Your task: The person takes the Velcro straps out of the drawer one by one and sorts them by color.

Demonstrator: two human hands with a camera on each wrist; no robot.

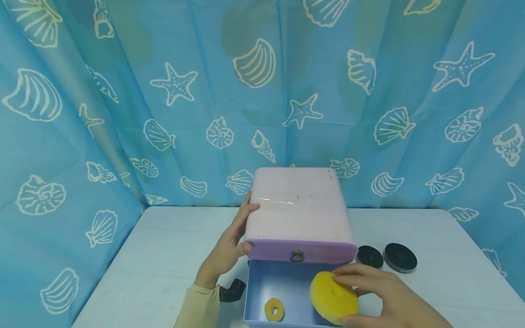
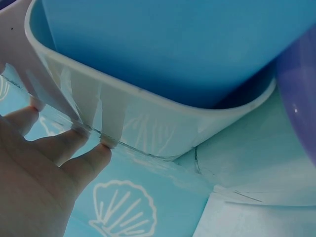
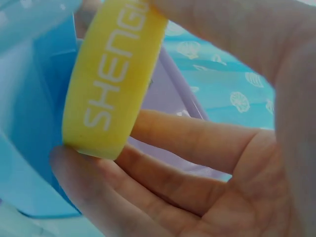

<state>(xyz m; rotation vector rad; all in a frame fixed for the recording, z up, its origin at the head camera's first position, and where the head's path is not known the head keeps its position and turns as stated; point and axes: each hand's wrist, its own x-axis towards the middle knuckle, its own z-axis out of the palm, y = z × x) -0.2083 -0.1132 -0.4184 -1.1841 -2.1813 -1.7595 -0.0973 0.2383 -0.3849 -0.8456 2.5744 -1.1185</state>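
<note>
A pink-and-lilac box (image 1: 299, 205) stands on the table with its blue drawer (image 1: 293, 278) pulled out at the front. My left hand (image 1: 227, 248) rests along the box's left side, thumb at the front corner; in the left wrist view its fingers (image 2: 89, 165) touch the side wall. Over the right part of the drawer, my right hand (image 1: 379, 291) pinches a thick yellow disc (image 1: 332, 297) by its edge, tilted. White lettering runs along the disc's rim (image 3: 116, 74) in the right wrist view. A small yellow ring (image 1: 268, 310) lies in the drawer's left part.
Two black rolls (image 1: 399, 257) lie on the table right of the box. A black bent piece (image 1: 234, 291) sits left of the drawer, by my left wrist. Blue curtains (image 1: 262, 100) with shell prints hang behind the pale table (image 1: 164, 255).
</note>
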